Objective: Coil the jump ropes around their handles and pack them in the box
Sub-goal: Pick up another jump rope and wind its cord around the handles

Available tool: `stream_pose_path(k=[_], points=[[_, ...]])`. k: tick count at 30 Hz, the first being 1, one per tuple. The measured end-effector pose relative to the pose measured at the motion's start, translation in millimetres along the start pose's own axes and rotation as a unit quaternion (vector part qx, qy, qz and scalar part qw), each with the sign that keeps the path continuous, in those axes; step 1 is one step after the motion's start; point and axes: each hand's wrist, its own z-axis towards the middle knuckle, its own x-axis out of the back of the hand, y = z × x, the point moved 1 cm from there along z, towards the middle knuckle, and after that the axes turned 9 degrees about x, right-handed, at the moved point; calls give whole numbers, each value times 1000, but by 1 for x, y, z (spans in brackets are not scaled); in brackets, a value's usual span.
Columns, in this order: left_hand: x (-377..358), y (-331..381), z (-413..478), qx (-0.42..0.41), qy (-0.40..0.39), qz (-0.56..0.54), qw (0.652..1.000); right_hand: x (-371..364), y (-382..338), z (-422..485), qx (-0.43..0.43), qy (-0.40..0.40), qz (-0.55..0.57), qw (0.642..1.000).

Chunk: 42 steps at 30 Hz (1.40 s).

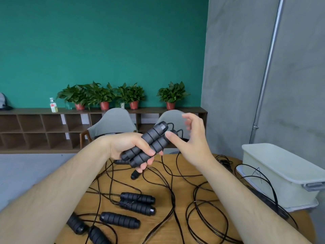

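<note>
Two handles [149, 143], side by side and wound with rope, are raised above the table [158, 187] in the left hand [126, 147], whose fingers curl round their lower halves. The right hand [191, 143] is relaxed with fingers spread, its thumb touching the upper end of the nearer handle. Loose ropes [187, 215] and spare handles [137, 198] lie on the table below. The white box [281, 173] stands at the table's right edge.
</note>
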Motion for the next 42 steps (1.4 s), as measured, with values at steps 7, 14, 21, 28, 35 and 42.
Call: stream_pose_path(k=[7, 14, 21, 28, 35, 42], points=[[-4, 6, -11, 18, -15, 127, 992, -15, -16, 3, 32, -145, 49, 988], [-14, -3, -22, -122, 433, 491, 746, -8, -9, 8, -49, -28, 42, 998], [-13, -19, -8, -144, 491, 503, 697, -22, -19, 7, -37, -20, 0, 999], [-15, -26, -3, -184, 508, 503, 675, -23, -19, 3, -42, -32, 0, 999], [6, -16, -28, -213, 539, 348, 737, -10, -14, 2, -11, -86, 122, 989], [9, 4, -24, -224, 572, 341, 712, -33, -22, -2, -41, -95, -22, 994]])
